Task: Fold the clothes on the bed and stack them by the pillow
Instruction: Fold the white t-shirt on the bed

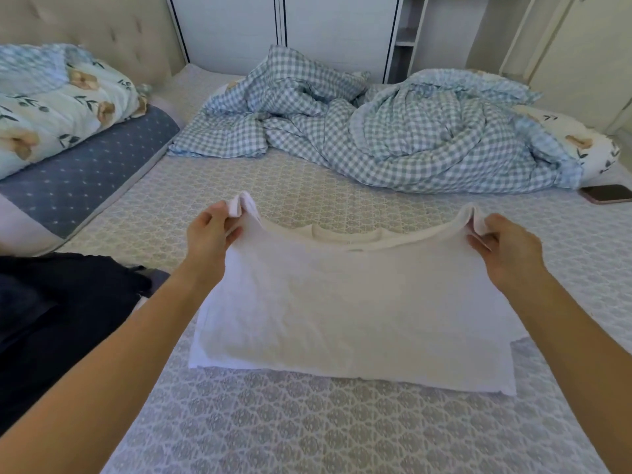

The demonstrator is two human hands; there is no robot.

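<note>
Here, one white shirt (349,302) lies mid-bed (307,432), its far corners pinched by the left hand (212,234) and right hand (502,241); beyond it, one checked duvet (393,131); left, one dark pile (51,313).

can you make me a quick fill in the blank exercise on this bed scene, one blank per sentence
1. Both hands, left hand and right hand, pinch the far corners of a ____ shirt.
2. The rumpled duvet has a ____ pattern.
3. The phone lies on the bed at the ____ edge of the view.
4. The dark clothes lie by the person's ____ arm.

Missing words: white; checked; right; left
</note>
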